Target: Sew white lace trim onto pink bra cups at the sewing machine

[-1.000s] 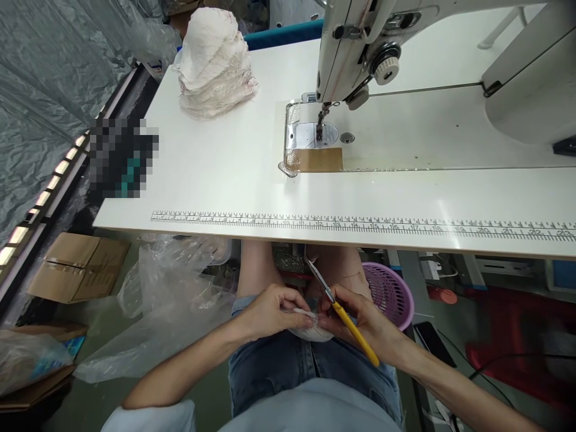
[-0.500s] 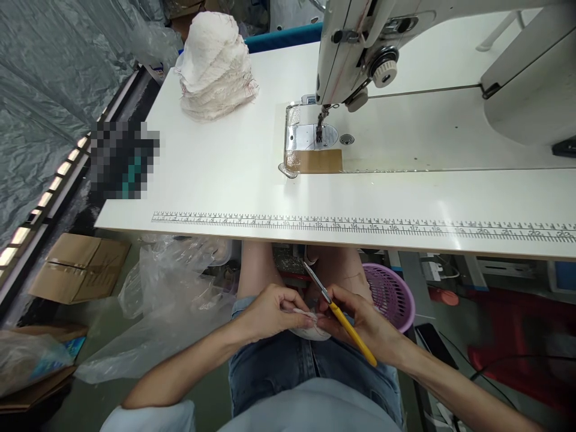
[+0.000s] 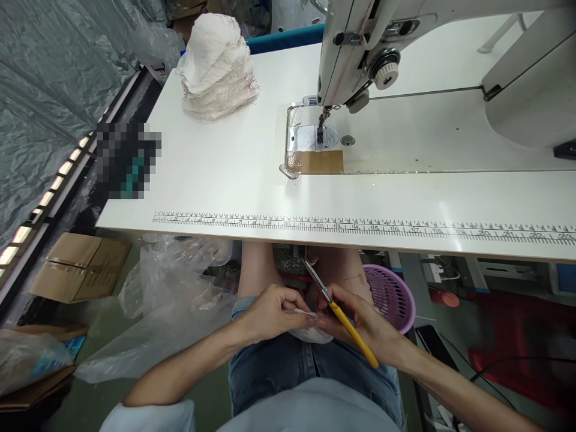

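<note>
Low over my lap, my left hand [image 3: 279,312] is closed, its thumb and fingers pinching the edge of a small piece of white cloth [image 3: 315,335]. My right hand [image 3: 355,315] holds a tool with a yellow handle [image 3: 353,333] and a slim metal front end [image 3: 317,281]; its exact kind is unclear. The metal tip points up and away, toward the table edge. Fingertips of the right hand also meet the cloth, close beside the left fingertips. Much of the cloth is hidden by both hands.
A white sewing table [image 3: 216,174] with a printed ruler [image 3: 360,227] lies ahead, bearing a sewing machine [image 3: 355,54] and a stack of white cloth pieces [image 3: 218,69]. Below are a purple basket [image 3: 407,300], clear plastic bags [image 3: 171,300] and a cardboard box [image 3: 81,267].
Both hands stay almost still on the cloth, with only slight finger movement. The whole view has shifted very slightly.
</note>
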The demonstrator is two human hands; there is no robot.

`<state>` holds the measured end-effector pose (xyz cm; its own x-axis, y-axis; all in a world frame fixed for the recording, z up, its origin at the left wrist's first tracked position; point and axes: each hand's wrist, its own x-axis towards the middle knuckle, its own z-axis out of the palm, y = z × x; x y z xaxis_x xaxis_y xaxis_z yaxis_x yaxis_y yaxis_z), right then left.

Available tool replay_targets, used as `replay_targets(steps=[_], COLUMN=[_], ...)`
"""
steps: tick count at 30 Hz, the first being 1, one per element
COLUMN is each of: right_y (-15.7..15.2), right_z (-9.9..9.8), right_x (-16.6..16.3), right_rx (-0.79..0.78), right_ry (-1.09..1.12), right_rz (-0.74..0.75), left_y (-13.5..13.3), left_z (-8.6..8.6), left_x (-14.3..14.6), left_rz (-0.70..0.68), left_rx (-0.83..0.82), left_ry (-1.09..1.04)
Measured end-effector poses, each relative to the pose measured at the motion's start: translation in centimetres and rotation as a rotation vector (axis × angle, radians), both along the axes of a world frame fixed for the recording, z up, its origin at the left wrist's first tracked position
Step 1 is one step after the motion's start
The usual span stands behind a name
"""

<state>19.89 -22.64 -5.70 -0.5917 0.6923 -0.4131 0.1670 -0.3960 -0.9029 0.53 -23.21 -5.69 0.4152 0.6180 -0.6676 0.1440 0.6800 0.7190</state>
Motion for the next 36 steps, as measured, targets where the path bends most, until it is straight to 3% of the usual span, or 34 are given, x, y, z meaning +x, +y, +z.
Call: replay_targets(steps=[11,18,22,36], right_y=[0.1,0.5,0.5,-0.3], right_z=[0.3,0.2,0.5,-0.1], right_x=[0.2,4.8,6.9,8.1], right_rx=[0.119,0.599,0.753,0.798], right_ry=[-0.106,-0.468,-0.578,-0.609], right_rz=[-0.021,0.17,0.277,0.326], left_y=[0.0,0.1,0.1,0.0], left_z=[-0.1,0.1,0.1,0.2], left_x=[0.0,-0.4,-0.5,-0.5], left_rz=[0.004,-0.017,-0.032,-0.137], left_rx=[0.016,0.017,0.009,0.127], left_ry=[0.013,0.044,0.044,0.102])
